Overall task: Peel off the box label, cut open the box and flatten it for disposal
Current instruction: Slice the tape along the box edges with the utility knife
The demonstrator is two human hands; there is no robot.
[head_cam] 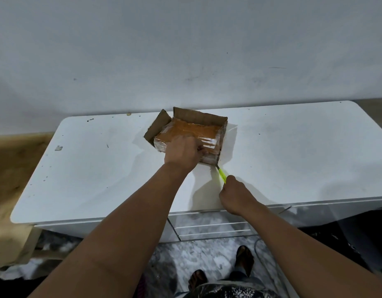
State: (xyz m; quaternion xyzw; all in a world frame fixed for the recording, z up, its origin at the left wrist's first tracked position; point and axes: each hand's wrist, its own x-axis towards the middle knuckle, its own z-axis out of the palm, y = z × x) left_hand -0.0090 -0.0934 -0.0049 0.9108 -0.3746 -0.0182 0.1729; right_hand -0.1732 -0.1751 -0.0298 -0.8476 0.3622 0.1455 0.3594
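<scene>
Cardboard box (187,134) (one), two hands, one cutter (221,174).

Box (187,130) on table (293,151) — cutter (221,174) right
</scene>
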